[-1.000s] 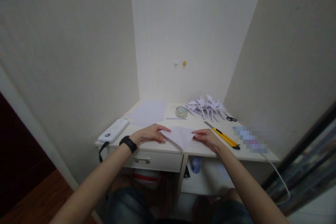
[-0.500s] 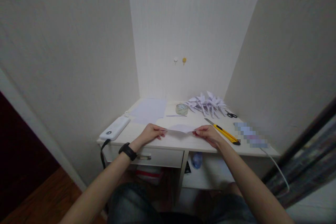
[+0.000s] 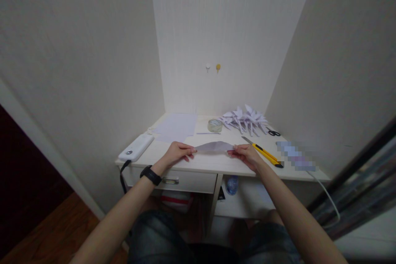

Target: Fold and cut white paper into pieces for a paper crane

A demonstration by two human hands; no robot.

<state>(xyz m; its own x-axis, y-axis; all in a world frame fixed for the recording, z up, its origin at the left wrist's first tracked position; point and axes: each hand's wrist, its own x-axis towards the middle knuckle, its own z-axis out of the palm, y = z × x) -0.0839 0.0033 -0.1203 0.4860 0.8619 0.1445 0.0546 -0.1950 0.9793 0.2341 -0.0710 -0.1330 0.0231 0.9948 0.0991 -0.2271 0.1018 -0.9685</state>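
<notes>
White paper point(image 3: 214, 147) spans the gap between the two hands, its middle bowed upward over the front part of the desk point(image 3: 213, 166). Left hand point(image 3: 179, 153) has thumb and fingers pinched on one end; right hand point(image 3: 246, 156) pinches the opposite end in the same way. The piece is seen almost edge-on, so whether it carries a crease, or touches the desk at any point, I cannot tell.

To handle it well, I would keep both pinches light and level, since thin paper probably buckles if one side pushes harder than the other. Matching the two ends before pressing anything flat should keep an edge from skewing, and the desk's bare front gives a firm surface for that. Mind the yellow cutter point(image 3: 262, 152), which lies just beside the right hand with its blade end pointing away toward the wall; drifting that way could bring the knuckles against it. Folded paper shapes point(image 3: 243, 120) sit farther back, well apart from both hands
</notes>
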